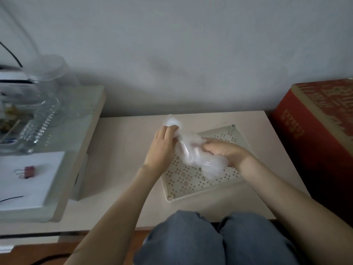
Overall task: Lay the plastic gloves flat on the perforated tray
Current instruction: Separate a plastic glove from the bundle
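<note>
1. Plastic gloves [192, 151] task is set on a pale surface [118, 159], the largest item; everything relevant is at its right-centre, in front of the person's knees.
2. Perforated tray [188, 183]: lies flat on the surface, turned corner-on to the person. Its near half shows bare holes; its far-left part is hidden by plastic and hands.
3. The plastic gloves are one crumpled, translucent wad held off the tray, not yet flat. Blur hides how many there are and where the cuffs are. The long axis runs diagonally from far-left, just past the tray's far edge, to near-right over the tray's middle. The tray is straight below, so the move looks like down and spread, not a carry.
4. Left hand [162, 148]: fingers curled round the far-left end of the wad, at the tray's left edge.
5. Right hand [227, 153]: fingers curled, pinching the wad's mid-to-near part over the tray's centre. It is nearer the loose tail that hangs toward the holes, so it looks better placed to set that end down first.
</note>
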The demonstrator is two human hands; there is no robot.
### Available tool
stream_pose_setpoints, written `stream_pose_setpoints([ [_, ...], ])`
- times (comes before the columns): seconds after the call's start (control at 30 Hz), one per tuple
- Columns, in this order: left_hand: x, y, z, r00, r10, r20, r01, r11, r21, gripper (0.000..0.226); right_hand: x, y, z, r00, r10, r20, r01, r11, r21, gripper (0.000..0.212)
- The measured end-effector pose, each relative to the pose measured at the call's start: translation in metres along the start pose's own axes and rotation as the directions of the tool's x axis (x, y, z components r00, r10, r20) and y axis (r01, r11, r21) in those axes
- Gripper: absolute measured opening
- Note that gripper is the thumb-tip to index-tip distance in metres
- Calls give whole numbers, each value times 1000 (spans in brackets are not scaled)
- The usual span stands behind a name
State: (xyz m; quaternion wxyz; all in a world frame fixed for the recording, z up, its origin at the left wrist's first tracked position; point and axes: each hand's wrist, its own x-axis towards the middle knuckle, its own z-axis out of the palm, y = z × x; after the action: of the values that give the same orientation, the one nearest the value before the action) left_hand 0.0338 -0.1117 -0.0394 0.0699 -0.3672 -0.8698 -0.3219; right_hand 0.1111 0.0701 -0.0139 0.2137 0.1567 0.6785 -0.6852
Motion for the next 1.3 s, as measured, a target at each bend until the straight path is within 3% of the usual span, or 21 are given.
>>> stream_pose_setpoints([
  [0.17,-3,-35,-19,993,-102,-57,106,991,82,41,16,-3,-8,995,-71,-71,71,997,-6,22],
  [0.37,-17,-68,-21,942,-268,-202,305,936,177,42,20,12,-22,999,38,9,-38,999,-1,42],
  [0.53,-24,-91,-25,834,-467,-294,550,748,371,51,22,29,-39,981,27,-193,0,990,138,41],
  [0.57,-23,-89,-24,843,-459,-281,537,742,402,56,23,33,-40,971,21,-236,13,990,142,40],
  [0.63,-20,-77,-17,930,-303,-206,362,843,397,63,26,40,-38,965,18,-262,22,989,148,40],
  [0.7,-18,-52,-8,995,-103,-1,98,941,323,61,31,45,-34,970,22,-243,25,981,191,35],
  [0.73,-19,-39,-4,992,-25,122,-8,965,263,56,33,47,-32,971,29,-239,25,975,219,29],
  [0.8,-24,-27,8,930,-9,368,-70,977,201,50,37,51,-29,966,51,-252,18,964,264,20],
  [0.9,-31,-34,23,789,-134,599,-93,939,332,69,37,55,-29,959,65,-276,9,966,258,19],
  [1.0,-28,-48,25,774,-130,619,-165,903,396,65,34,57,-31,952,69,-298,-8,980,201,22],
  [1.13,-13,-58,19,782,-155,603,-138,901,411,51,31,56,-28,943,73,-324,-14,984,180,21],
  [1.2,-1,-49,19,832,-159,532,-55,930,363,45,31,51,-23,953,61,-298,25,960,278,14],
  [1.27,12,-25,19,911,-195,365,146,977,158,38,30,40,-17,971,13,-238,85,914,396,14],
  [1.3,20,-11,18,918,-257,303,260,965,34,36,29,34,-14,979,-18,-202,103,902,418,16],
])
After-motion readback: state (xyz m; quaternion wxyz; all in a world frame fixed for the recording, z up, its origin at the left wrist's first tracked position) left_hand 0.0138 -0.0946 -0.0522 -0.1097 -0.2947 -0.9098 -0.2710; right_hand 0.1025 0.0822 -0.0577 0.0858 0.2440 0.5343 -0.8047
